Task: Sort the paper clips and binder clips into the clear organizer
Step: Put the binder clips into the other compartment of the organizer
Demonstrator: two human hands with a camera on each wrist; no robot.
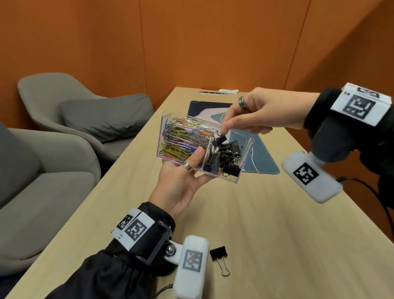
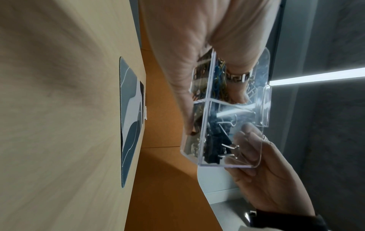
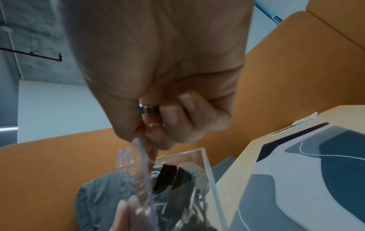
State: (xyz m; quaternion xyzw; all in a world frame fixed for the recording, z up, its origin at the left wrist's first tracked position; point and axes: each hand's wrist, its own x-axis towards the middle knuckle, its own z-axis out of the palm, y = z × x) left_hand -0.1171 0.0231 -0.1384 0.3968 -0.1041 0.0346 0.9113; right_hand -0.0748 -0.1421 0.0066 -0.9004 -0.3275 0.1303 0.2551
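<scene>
Orange wall panels enclose a long pale wood tabletop (image 1: 254, 215), with grey upholstered armchairs (image 1: 57, 126) along its left side. A blue and white patterned mat (image 1: 259, 154) lies on the far part of the tabletop, partly covered by what the hands hold above it.

The left hand (image 1: 182, 185) holds a clear plastic two-compartment organizer (image 1: 239, 172) off the tabletop, palm under its base and ringed thumb hooked over the near wall; its grip is clamped on the organizer. The fingers underneath are hidden in the head view and show only through the plastic in the left wrist view. The larger far-left compartment is filled with multicoloured wire paper clips (image 1: 181, 138); the smaller near-right compartment holds a heap of black binder clips (image 1: 227, 159).

The right hand (image 1: 259, 114) reaches in from the right, thumb and forefinger pinched together on a small black binder clip (image 1: 219, 139) that hangs over the binder-clip compartment, right by the divider. Whether it touches the heap below cannot be told. In the right wrist view the pinched clip is blurred and mostly hidden behind the fingers.

Another black binder clip with silver wire handles (image 1: 219, 256) lies on the tabletop near the person, just beside the left wrist camera housing (image 1: 191, 261). A black cable (image 1: 382, 206) runs along the right edge, cut off by the frame.
</scene>
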